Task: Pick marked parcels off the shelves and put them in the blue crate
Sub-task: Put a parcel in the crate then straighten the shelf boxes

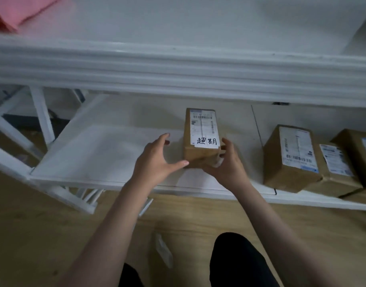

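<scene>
target: marked parcel (201,137), small brown carton on the lower shelf (107,154), about mid-shelf, near the front edge. White slip with handwritten characters stuck on its top face, below the shipping label.
long axis: runs front-to-back, away from the person into the shelf. Short end faces the hands; label text reads upright from here.
right hand (225,164): on the box already. Wraps the near right corner, thumb up the right side, fingers under or around the front end. Looks like contact, not yet a full hold.
left hand (155,160): spread wide, to the left of the box, thumb tip at the near left bottom corner, fingers clear of the side. Holding nothing.
nearer hand: right. Left has to close in sideways to clamp the long left face.
key relation: box sits between the two hands, straight ahead; squeeze goes across the short axis, then pull toward the body.
neighbours: three unmarked cartons (292,158) further right on the same shelf, well apart, no snag risk.
blue crate: not in view.
step: grasp in hand, lift not yet done (my read).
</scene>
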Motion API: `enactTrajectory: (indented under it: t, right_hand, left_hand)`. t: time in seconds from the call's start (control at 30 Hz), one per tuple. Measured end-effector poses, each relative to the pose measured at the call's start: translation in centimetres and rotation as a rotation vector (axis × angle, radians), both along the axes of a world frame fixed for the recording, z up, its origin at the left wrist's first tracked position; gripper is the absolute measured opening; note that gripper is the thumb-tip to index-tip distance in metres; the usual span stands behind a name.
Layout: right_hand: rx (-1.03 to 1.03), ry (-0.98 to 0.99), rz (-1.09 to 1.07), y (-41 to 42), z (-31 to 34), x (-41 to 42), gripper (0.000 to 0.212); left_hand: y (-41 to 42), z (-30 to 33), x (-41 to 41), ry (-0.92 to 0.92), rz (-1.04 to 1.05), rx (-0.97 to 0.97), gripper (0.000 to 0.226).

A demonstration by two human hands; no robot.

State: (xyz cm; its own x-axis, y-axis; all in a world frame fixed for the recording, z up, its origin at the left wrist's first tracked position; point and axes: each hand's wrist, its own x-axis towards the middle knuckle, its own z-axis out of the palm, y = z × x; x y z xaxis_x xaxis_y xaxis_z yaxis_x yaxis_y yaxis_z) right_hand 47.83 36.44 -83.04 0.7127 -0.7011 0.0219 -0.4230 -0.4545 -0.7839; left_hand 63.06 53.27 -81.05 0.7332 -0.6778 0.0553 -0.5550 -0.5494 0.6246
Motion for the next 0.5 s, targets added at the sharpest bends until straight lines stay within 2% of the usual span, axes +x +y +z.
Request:
enactTrajectory:
  t: [0.13, 0.27, 0.4, 0.5]
  right_hand:
    - [0.061, -0.017, -0.014, 0.0, 1.1, 0.2, 0.119]
    - [0.02, -0.051, 0.037, -0.8, 0.9, 0.7, 0.128]
    - [-0.009, -0.078, 0.091, -1.9, 0.9, 1.7, 0.112]
    - [-0.011, -0.087, 0.12, -1.9, 1.4, 2.1, 0.102]
  left_hand:
    - [-2.5, 0.3, -0.3, 0.017, -0.115, 0.025, 0.109]
    - [-4.2, -0.1, 0.0, -0.034, -0.179, -0.001, 0.109]
    - [-5.0, -0.9, 0.8, -0.091, -0.187, -0.019, 0.106]
    - [-4.9, -1.5, 0.7, -0.012, -0.201, -0.059, 0.101]
